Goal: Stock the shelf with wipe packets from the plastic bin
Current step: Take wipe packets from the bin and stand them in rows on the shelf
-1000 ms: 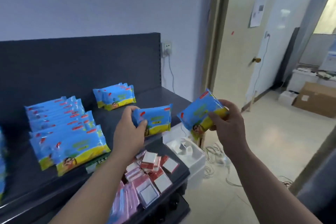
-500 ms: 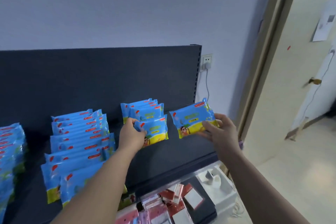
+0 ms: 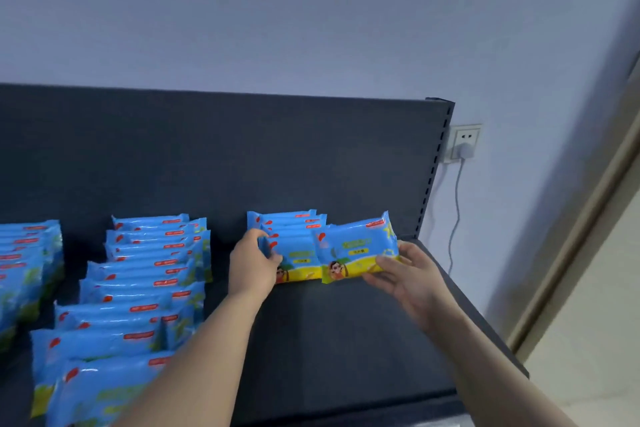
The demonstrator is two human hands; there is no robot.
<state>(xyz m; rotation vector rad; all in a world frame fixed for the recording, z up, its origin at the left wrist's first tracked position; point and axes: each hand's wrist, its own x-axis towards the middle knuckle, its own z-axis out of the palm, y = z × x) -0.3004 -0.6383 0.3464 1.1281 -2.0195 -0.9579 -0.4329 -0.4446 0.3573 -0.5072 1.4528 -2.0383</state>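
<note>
My left hand [image 3: 254, 262] grips a blue and yellow wipe packet [image 3: 298, 258] by its left end, against the front of a short row of packets [image 3: 287, 220] at the back right of the dark shelf [image 3: 346, 340]. My right hand [image 3: 408, 270] holds a second wipe packet [image 3: 356, 250] by its right end, tilted and overlapping the first packet's right side. The plastic bin is out of view.
Two long rows of the same packets [image 3: 149, 274] [image 3: 24, 263] run front to back at the left. The shelf's dark back panel [image 3: 242, 156] rises behind. A wall socket with a plug and cable [image 3: 464, 142] sits to the right, then a door frame [image 3: 588, 218].
The view has swung up and left onto the shelf. Both hands have carried their packets forward to the right row, the right packet now overlapping the left one.
</note>
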